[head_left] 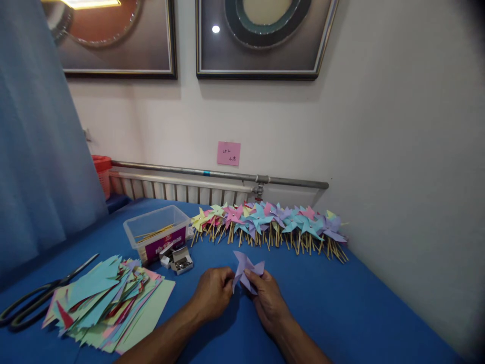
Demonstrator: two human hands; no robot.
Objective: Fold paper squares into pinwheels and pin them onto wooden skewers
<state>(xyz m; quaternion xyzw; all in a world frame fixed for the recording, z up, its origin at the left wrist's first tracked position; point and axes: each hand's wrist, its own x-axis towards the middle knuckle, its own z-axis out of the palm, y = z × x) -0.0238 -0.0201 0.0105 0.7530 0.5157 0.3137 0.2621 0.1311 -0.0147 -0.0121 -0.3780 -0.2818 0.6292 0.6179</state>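
A light purple paper pinwheel (245,268), with its blades folded in, is pinched between the thumb and fingers of my right hand (267,298) above the blue-covered table. No stick shows on it. Close against its left edge, my left hand (215,290) is closed with the fingers curled; whatever it grips is hidden. Behind my hands lies a long row of finished pinwheels (261,220) on thin wooden sticks, in pink, blue, purple and yellow. A small open box (182,261) of shiny metal pins stands to the left of my hands.
A clear plastic tub (155,227) holds thin sticks (157,232). Coloured paper sheets (109,303) are heaped at front left, beside black-handled scissors (45,293). A blue curtain (41,131) hangs at left, and a red basket (102,172) stands behind it. A wall (409,177) borders the right side.
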